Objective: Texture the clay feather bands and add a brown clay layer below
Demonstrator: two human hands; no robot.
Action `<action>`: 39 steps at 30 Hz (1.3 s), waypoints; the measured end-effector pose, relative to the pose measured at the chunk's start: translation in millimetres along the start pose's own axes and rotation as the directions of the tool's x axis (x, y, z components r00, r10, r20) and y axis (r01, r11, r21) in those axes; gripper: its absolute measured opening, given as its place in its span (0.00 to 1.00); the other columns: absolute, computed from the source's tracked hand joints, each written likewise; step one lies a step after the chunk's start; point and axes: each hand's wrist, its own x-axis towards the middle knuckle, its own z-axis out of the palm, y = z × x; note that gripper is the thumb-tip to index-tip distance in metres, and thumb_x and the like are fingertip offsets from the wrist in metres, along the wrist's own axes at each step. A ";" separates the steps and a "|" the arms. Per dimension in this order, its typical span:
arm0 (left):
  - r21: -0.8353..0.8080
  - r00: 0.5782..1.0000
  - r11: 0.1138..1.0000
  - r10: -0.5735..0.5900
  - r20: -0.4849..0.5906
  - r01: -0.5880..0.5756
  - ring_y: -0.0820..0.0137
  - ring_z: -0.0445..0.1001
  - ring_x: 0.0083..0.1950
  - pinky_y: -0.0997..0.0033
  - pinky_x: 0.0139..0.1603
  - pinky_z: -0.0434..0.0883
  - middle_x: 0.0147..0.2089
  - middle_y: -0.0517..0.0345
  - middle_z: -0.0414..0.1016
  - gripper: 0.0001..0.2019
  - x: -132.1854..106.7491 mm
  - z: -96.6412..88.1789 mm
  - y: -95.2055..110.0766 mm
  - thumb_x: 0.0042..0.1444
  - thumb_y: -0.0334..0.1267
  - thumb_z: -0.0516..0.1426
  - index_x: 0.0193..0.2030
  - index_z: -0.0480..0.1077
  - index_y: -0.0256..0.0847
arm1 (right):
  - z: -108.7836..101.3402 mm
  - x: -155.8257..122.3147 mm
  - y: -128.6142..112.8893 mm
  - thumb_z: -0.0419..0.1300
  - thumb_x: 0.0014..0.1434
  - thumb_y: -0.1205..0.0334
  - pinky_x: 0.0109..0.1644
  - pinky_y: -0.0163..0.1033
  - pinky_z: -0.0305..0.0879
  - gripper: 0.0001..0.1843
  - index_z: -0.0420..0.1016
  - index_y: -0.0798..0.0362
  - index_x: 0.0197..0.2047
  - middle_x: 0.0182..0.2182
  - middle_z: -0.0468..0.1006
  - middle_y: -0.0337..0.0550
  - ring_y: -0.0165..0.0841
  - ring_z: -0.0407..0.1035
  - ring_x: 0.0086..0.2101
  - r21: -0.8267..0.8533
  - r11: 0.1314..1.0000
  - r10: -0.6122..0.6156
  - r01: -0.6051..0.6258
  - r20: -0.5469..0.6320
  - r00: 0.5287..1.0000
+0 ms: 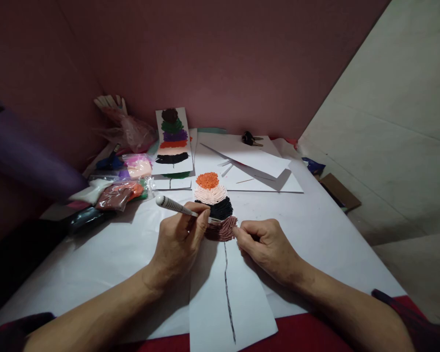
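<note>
In my left hand (181, 237) is a slim modelling tool (176, 204) with a white, dark-patterned handle, gripped like a pen. Its thin metal end reaches the brown band of a clay picture (222, 229). My right hand (262, 239) is closed, fingers curled, at the right edge of that band; whatever its fingertips pinch is hidden. The picture has textured orange, pale pink, black and brown clay bands, stacked from top to bottom. They lie on a white paper strip (238, 298), where a dark wavy line runs down below the clay.
A similar striped card (172, 142) leans behind. To the left are bags of coloured clay (119, 193) and a plastic bag with sticks (126, 124). Paper sheets (253, 161) and keys (250, 139) lie at the back. A purple cylinder-like shape (25, 146) is at far left.
</note>
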 end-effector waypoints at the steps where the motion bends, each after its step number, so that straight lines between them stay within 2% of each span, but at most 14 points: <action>1: -0.018 1.000 1.000 -0.014 0.010 0.014 0.79 0.65 0.21 0.79 0.22 0.64 0.24 0.66 0.69 0.03 0.1 0.3 0.1 0.61 0.30 0.54 0.40 0.68 0.39 | 0.2 -0.1 0.1 0.52 0.60 0.60 0.20 0.33 0.50 0.22 0.52 0.51 0.16 0.13 0.60 0.35 0.24 0.51 0.17 -0.003 1.000 -0.003 0.003 -0.002 1.000; 7: -0.069 0.994 0.994 -0.079 0.076 0.085 0.78 0.65 0.20 0.77 0.21 0.64 0.22 0.66 0.67 0.03 0.2 1.3 -1.1 0.62 0.32 0.54 0.38 0.69 0.40 | 0.9 0.4 -0.5 0.52 0.60 0.60 0.20 0.33 0.49 0.22 0.52 0.50 0.16 0.14 0.58 0.34 0.24 0.50 0.18 -0.009 1.000 -0.016 0.016 -0.009 1.000; 12: -0.041 0.993 0.996 -0.071 0.093 0.076 0.77 0.65 0.21 0.76 0.23 0.66 0.23 0.65 0.69 0.04 -1.0 1.1 -3.2 0.63 0.33 0.53 0.38 0.69 0.40 | 0.7 0.5 -1.1 0.52 0.60 0.60 0.20 0.33 0.48 0.22 0.50 0.50 0.16 0.14 0.55 0.33 0.24 0.49 0.18 -0.020 1.000 -0.016 0.016 -0.014 1.000; 26: 0.052 1.000 0.999 -0.015 0.027 0.014 0.76 0.68 0.22 0.75 0.24 0.68 0.24 0.62 0.71 0.04 0.5 -1.0 -5.0 0.60 0.30 0.54 0.40 0.69 0.37 | -0.1 0.2 -0.4 0.52 0.60 0.60 0.21 0.34 0.50 0.23 0.54 0.52 0.15 0.13 0.60 0.34 0.24 0.51 0.18 -0.042 0.999 -0.035 0.035 -0.009 0.999; 39: 0.069 0.995 0.993 -0.089 -0.034 0.091 0.77 0.67 0.20 0.76 0.21 0.65 0.23 0.62 0.71 0.06 3.1 -6.5 -6.7 0.57 0.30 0.54 0.39 0.71 0.35 | -0.6 -0.7 0.1 0.52 0.60 0.61 0.21 0.34 0.50 0.22 0.55 0.51 0.15 0.13 0.60 0.34 0.24 0.52 0.17 -0.033 0.999 -0.023 0.023 -0.004 1.000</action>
